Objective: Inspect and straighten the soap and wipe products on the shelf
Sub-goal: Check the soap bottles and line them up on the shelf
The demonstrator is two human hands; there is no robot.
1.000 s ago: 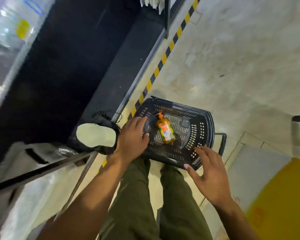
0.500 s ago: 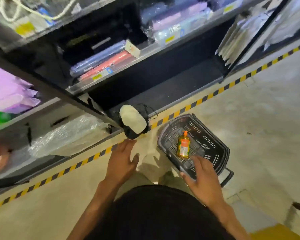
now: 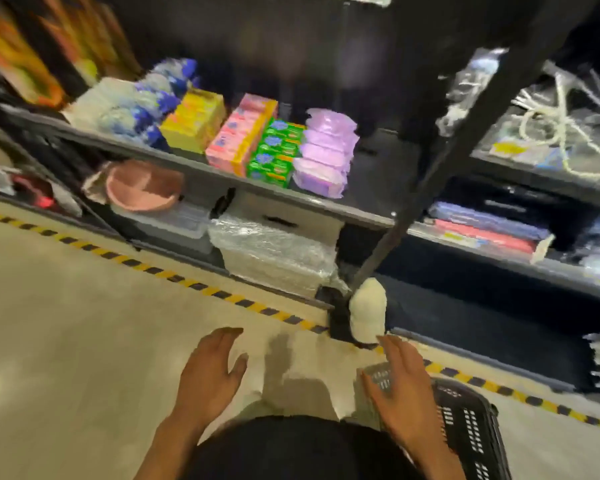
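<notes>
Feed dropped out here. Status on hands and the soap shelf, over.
Left hand, right hand open, empty, held low. Soap boxes, purple wipe packs on shelf, untouched. Black post stands right of wipes.

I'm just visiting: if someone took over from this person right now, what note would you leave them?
Left hand: open, empty, over the floor.
Right hand: open, empty, above the black plastic basket.
Stock: pink cardboard boxes, green cardboard boxes and purple soft plastic packs sit side by side on the dark metal shelf, neither hand touching them.
Done: no shelf item in hand yet.
Left: inspect and straighten those rows.
</notes>
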